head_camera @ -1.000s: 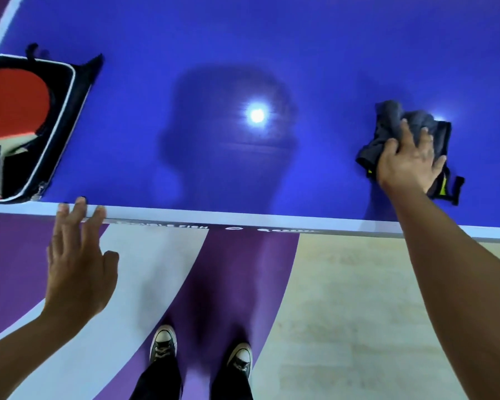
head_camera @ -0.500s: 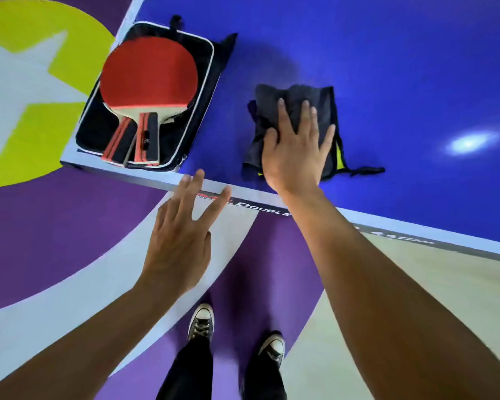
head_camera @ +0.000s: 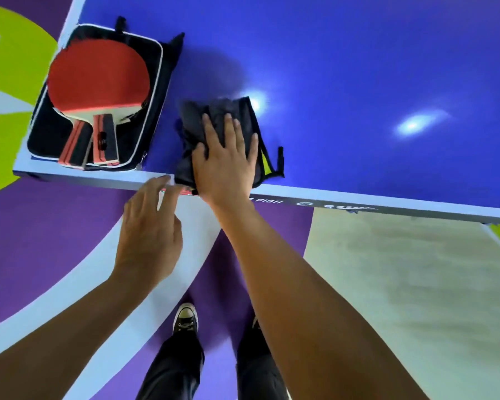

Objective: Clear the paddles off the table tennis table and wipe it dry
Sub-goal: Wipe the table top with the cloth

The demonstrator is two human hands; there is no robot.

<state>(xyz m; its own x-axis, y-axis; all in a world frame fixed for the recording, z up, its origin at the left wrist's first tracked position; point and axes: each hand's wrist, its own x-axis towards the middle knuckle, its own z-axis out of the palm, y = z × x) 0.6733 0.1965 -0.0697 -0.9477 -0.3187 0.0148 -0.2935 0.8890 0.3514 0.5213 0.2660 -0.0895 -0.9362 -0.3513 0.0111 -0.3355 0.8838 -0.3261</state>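
Two red paddles (head_camera: 98,79) lie stacked in an open black case (head_camera: 153,90) at the near left corner of the blue table tennis table (head_camera: 358,67). A crumpled dark grey cloth (head_camera: 211,114) with a yellow-green patch lies on the table just right of the case, at the near edge. My right hand (head_camera: 225,160) presses flat on the cloth with straight fingers. In front of the table edge my left hand (head_camera: 149,232) hovers, its fingers relaxed and its fingertips near the white edge line. It holds nothing.
The table's white near edge (head_camera: 358,202) runs across the view, with printed lettering on its side. Below it is a purple, white and beige floor (head_camera: 401,284) with a yellow-green patch (head_camera: 0,82) at the left. My black shoes (head_camera: 185,319) stand close to the table.
My right hand has slid the cloth leftward along the near edge, from the right side to beside the paddle case. My left hand has come closer to the table edge.
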